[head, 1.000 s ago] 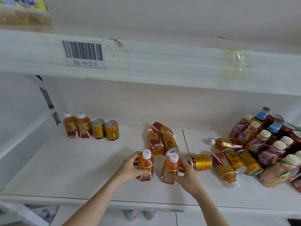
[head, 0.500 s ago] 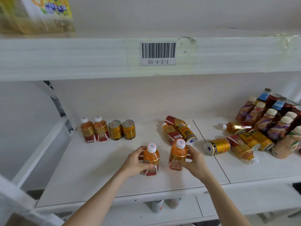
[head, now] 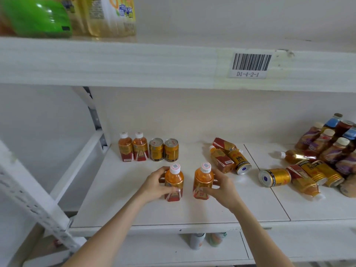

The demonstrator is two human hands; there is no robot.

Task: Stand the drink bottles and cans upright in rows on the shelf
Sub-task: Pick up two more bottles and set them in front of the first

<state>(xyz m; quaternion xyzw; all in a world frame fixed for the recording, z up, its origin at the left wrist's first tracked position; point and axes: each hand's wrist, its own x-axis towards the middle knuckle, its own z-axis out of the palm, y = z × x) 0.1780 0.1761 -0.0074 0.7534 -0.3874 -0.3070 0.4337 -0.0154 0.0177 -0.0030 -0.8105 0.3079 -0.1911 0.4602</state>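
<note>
Fingers (head: 161,171) of the left hand (head: 156,185) curl round the waist of one orange tea bottle (head: 174,179), thumb across its label; the right hand (head: 221,186) grips a second tea bottle (head: 203,177) the same way. Both bottles are upright, caps up and a little apart, towards the front of the shelf (head: 134,209) in its left half. Whether their bases rest on the board I cannot tell.

A second ago the pair was held close beside the toppled heap (head: 229,158) in the middle of the shelf, just left of the board seam (head: 269,187). Now it sits well left of that seam, directly in front of the back-left row (head: 148,149) – two like bottles and two gold cans standing against the rear wall. That suggests a second row is being started, with the grips not yet let go.

Much is left, I judge: a gold can (head: 274,177) lies on its side at the seam, and more cans and bottles lie tumbled towards the right edge, before a cluster of purple-labelled bottles (head: 327,144).

White shelving – the upper shelf edge (head: 134,62) carries a barcode label (head: 250,64), with yellow bottles (head: 109,14) and a blurred green object (head: 36,18) above. A perforated white post (head: 28,189) stands at the left.
</note>
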